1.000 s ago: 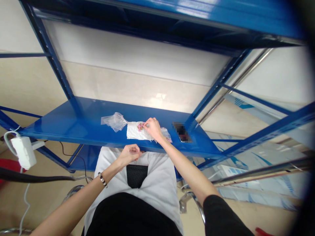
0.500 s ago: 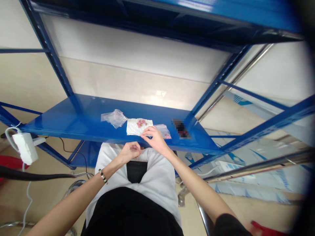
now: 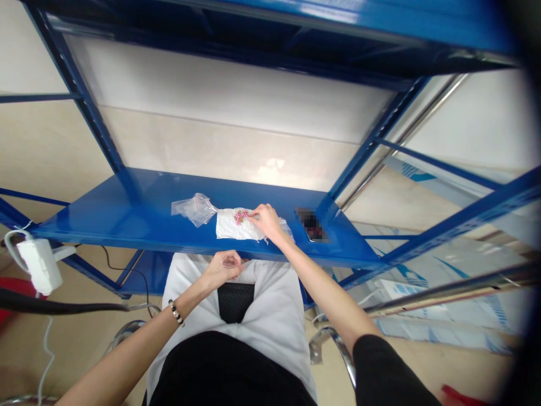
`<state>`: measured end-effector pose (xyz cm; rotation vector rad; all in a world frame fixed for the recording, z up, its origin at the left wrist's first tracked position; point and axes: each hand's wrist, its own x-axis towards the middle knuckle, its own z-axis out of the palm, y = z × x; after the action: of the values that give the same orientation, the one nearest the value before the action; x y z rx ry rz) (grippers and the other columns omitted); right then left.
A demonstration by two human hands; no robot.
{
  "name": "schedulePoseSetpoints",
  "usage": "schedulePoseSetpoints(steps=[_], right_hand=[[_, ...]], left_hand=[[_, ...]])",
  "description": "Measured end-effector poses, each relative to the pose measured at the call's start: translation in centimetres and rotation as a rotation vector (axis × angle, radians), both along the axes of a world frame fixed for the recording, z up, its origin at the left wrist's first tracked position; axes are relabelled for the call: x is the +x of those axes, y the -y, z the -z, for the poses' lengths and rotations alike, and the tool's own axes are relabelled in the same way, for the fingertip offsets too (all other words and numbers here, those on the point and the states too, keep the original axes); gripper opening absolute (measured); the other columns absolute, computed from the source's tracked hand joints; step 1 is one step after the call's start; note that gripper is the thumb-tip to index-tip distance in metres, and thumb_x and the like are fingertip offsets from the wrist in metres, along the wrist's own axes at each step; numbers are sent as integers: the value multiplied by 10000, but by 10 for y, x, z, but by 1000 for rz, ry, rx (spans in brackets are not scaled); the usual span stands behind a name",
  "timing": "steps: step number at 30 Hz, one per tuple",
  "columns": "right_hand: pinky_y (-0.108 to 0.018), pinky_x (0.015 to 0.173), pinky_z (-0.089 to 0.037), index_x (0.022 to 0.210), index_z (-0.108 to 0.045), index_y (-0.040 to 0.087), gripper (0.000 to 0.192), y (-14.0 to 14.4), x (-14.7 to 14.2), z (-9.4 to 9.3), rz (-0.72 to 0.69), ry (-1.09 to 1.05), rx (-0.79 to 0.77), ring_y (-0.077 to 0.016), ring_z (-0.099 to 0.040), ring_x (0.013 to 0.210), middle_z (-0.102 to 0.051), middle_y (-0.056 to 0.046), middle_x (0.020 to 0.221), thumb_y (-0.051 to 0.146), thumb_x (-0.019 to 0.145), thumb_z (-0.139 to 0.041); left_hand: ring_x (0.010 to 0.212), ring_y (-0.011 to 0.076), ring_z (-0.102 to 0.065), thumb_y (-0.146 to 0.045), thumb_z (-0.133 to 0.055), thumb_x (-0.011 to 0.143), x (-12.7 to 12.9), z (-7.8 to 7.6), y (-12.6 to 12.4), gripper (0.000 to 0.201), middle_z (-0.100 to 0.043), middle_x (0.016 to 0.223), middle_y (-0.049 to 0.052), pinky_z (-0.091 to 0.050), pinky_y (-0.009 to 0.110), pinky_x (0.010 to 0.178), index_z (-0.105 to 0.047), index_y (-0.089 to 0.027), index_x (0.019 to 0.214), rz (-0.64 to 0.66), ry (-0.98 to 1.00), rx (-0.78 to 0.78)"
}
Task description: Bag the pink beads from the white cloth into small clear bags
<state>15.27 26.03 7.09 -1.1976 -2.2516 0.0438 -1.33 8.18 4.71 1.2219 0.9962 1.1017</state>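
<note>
My right hand (image 3: 267,220) reaches over a white paper towel (image 3: 226,226) on the blue shelf. Its thumb and forefinger are pinched together at the right edge of a small heap of pink and gold beads (image 3: 240,217). Whether a bead is between the fingertips is too small to tell. My left hand (image 3: 224,266) is held above my lap, just below the shelf's front edge, fingers curled closed. A faint pinkish curved outline shows at those fingers; what they hold cannot be made out. Behind my right wrist lies a clear plastic bag (image 3: 286,227), mostly hidden.
Left of the towel lies a crumpled clear plastic bag (image 3: 195,210). A blurred dark phone-like object (image 3: 311,224) rests to the right. The blue shelf (image 3: 139,220) has an upper shelf (image 3: 253,42) overhead. A white power adapter (image 3: 39,265) hangs at the left.
My right hand has moved up and forward from the towel's lower right edge to the beads, now covering much of the bag beside it. My left hand has stayed nearly still.
</note>
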Motion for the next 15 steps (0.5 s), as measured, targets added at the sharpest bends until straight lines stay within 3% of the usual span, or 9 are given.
schedulePoseSetpoints(steps=[6,10,15], right_hand=[[-344,867,-422,754,-732,199,68,23,-4,-22,-58,-238,-76,-188,-613,811,-701,-40,838,263,780,-733],[-344,871,-430,780,-732,212,61,71,-9,-43,-256,-353,-150,-191,-625,857,-706,-31,870,273,785,-733],[-353,883,-436,797,-736,225,28,124,-13,-51,-427,-253,-257,-202,-601,934,-684,-35,902,253,797,-730]], left_hand=[[468,70,-482,-374,-767,677,-1,2,-2,333,-538,570,-31,-350,190,472,-518,-152,674,1,-4,-5],[459,69,-478,-364,-765,675,-2,8,-4,327,-536,560,-35,-341,191,471,-514,-154,672,7,0,6],[472,70,-484,-320,-753,675,-1,6,0,297,-532,582,-41,-358,194,489,-505,-157,678,-17,9,0]])
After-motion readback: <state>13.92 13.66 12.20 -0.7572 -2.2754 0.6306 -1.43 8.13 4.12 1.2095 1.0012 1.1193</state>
